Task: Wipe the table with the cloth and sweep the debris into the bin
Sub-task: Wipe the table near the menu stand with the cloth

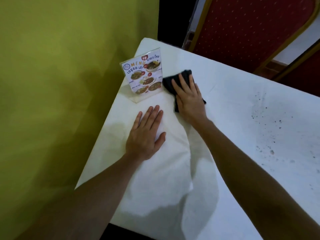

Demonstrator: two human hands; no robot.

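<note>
A white-clothed table [225, 94] fills the middle and right of the head view. My right hand [188, 97] lies flat on a dark cloth [168, 82], pressing it onto the table near the far left corner. Flat on the tablecloth, fingers together, my left hand [145, 134] rests closer to me and holds nothing. Dark specks of debris [270, 134] are scattered over the right part of the table. No bin is in view.
An acrylic menu stand [143, 76] stands at the far left corner, just left of the dark cloth. A yellow-green wall [60, 84] runs along the table's left edge. A red chair [251, 32] stands beyond the far edge.
</note>
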